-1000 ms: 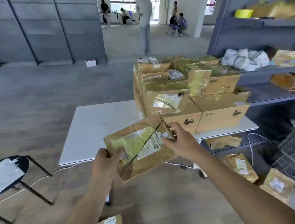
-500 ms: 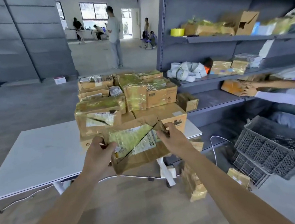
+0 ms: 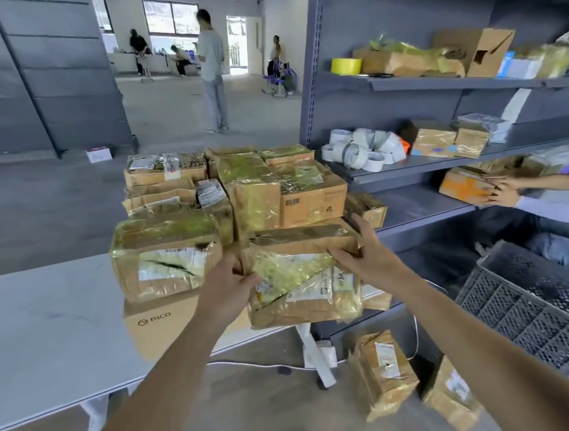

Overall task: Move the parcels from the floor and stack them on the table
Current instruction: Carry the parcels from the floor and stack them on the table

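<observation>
Parcels (image 3: pixel 250 190) atop white table (image 3: pixel 44 322) beside grey shelving (image 3: pixel 413 207)

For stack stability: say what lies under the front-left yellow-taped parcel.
A PICO box, standing on the table. The left hand and the held parcel hide its right end.

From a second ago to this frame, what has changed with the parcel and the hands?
The held parcel went forward from open air before the table to the front right of the stack; whether it rests there yet is unclear. The left hand and right hand keep gripping its ends. The stack and floor parcels stayed put.
</observation>
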Available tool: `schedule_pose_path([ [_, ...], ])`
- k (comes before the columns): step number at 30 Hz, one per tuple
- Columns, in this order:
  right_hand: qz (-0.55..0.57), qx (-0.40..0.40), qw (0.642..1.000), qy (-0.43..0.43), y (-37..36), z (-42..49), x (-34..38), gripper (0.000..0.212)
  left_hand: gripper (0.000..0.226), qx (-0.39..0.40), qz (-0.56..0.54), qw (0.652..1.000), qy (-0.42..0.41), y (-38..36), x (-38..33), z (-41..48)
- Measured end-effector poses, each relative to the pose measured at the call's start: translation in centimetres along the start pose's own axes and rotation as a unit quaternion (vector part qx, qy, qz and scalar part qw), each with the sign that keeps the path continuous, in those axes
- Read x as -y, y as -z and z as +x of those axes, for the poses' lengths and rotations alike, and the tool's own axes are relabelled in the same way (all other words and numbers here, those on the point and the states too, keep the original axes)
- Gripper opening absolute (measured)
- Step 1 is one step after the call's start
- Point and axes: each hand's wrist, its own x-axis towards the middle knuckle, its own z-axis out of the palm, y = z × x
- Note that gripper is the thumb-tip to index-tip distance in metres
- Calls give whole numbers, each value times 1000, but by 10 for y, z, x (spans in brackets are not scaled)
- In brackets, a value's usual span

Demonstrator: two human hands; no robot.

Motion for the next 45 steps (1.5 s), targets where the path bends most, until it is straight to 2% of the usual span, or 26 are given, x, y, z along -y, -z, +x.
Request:
schedule_pose_path([
  [2,-54,29,997,46,-3,27,2,79,19,9,36,999,-16,2,4,26],
  [4,-107,33,992,62,-8,52,3,66,16,35,56,997,-29,1,8,48],
  [7,-134,-9,990,45,-15,82,4,43,17,87,69,993,-39,1,13,70],
  [10,-114,-8,993,10,-24,109,1,34,22,95,100,989,-50,3,16,88],
  [12,-98,0,995,4,-30,125,-3,32,19,51,146,985,-71,7,15,98],
  [14,-92,12,996,15,-39,142,-6,31,15,-44,184,977,-102,14,15,106],
  [16,-81,42,995,37,-51,155,-7,27,25,-123,224,958,-133,22,18,114],
  [17,-70,58,995,45,-57,160,-7,26,29,-132,254,949,-132,25,21,119],
  [20,-89,81,990,70,-68,176,-10,28,38,-77,336,935,-80,30,34,130],
  [22,-111,97,985,87,-66,187,-12,28,44,-51,375,923,-74,29,42,134],
  [25,-141,120,977,106,-59,199,-15,31,49,-52,412,906,-88,25,47,133],
  [29,-113,149,973,139,-57,206,-21,31,54,-63,436,893,-93,20,52,131],
  [34,-115,158,965,176,-57,205,-31,39,65,-84,444,888,-85,14,53,130],
  [40,-109,173,961,185,-60,207,-36,39,63,-100,449,884,-83,13,53,134],
  [45,4,190,972,142,-50,205,-42,50,71,-91,456,882,-76,13,54,137],
])
